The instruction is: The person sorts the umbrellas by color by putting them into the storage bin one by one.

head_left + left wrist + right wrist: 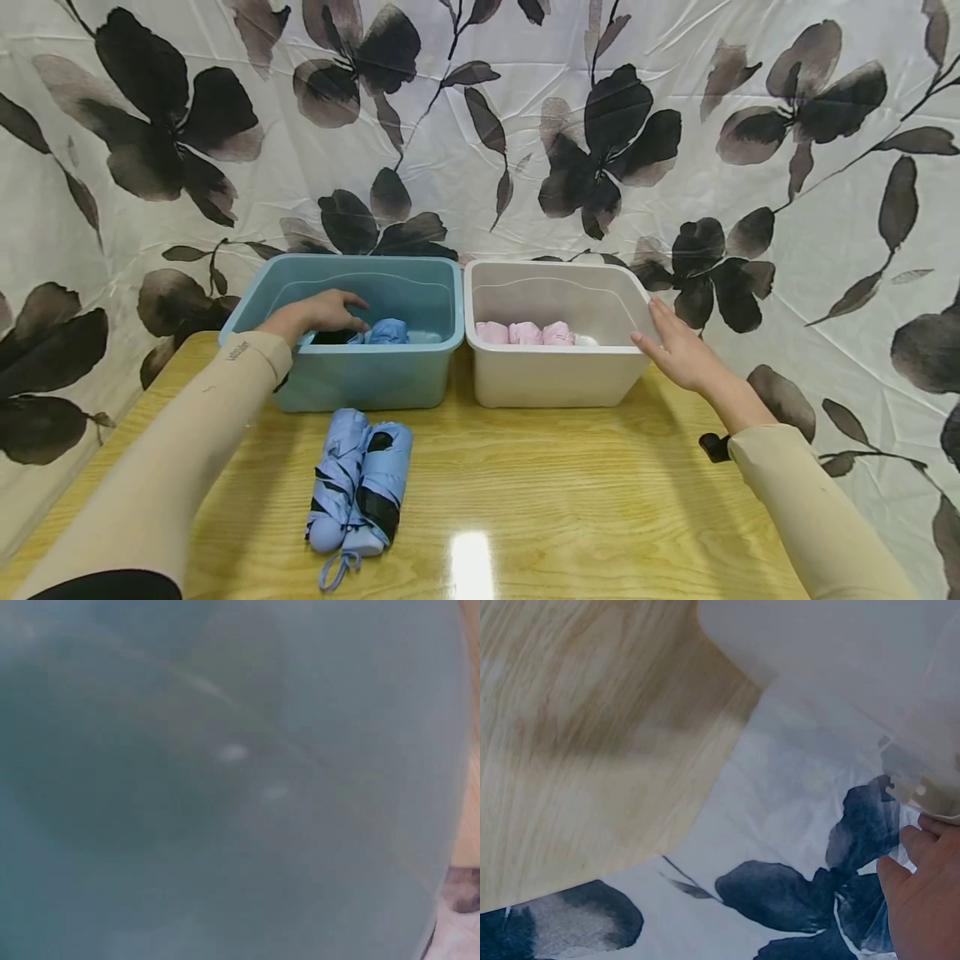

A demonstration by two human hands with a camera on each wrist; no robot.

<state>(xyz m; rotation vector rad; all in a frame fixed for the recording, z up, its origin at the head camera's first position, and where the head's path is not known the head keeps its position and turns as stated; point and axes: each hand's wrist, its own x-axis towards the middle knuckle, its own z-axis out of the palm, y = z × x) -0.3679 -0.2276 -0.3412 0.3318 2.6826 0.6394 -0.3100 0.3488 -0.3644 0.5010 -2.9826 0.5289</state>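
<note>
My left hand [324,312] reaches over the front rim of the blue bin [367,379], its fingers loosely spread above a folded umbrella with a black part [330,337]. Beside that lies another blue folded umbrella [388,332]. The left wrist view is filled by the bin's blurred blue-green wall [225,847]. At the right end of the white bin [555,379], my right hand [678,350] rests against the rim with extended fingers. Several pink rolled bundles [525,333] sit in a row inside this bin. The right wrist view catches that hand [930,892] at the rim.
Two blue folded umbrellas [341,467] lie side by side on the wooden table [570,492], in front of the blue bin; a wrist loop hangs from one. Both bins stand close together at the back. A floral cloth [495,125] hangs behind them.
</note>
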